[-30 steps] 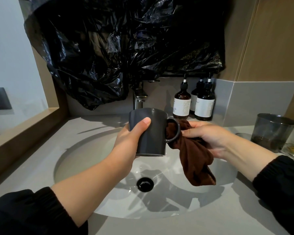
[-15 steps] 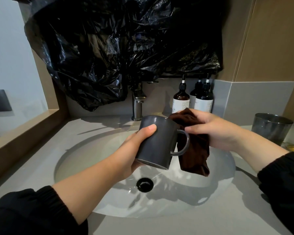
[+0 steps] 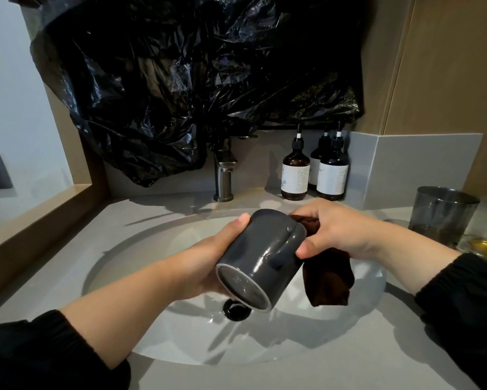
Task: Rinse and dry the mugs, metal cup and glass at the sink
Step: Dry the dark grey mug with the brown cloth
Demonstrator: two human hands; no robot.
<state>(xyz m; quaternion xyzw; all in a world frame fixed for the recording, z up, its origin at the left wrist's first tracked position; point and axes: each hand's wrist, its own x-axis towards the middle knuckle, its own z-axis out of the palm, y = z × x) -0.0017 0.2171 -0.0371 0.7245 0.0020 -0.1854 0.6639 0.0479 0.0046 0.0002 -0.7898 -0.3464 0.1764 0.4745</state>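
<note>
My left grip [image 3: 208, 263] wraps round the body of the dark mug [image 3: 260, 257] above the sink [image 3: 158, 249], base tipped toward seven o'clock, mouth toward one. My right grip [image 3: 340, 232] pinches the brown cloth [image 3: 328, 280] at the mug's mouth. The mug looks glazed, hard and fairly heavy, and is likely slick when wet. A knock on the basin could chip it, so I'd hold it firmly by the body or handle.

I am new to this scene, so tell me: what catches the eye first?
First, the dark grey mug: the left hand holds it tipped over the white sink, base toward the camera. The right hand holds a brown cloth at its rim. Above the tap, crumpled black plastic covers the wall.
</note>
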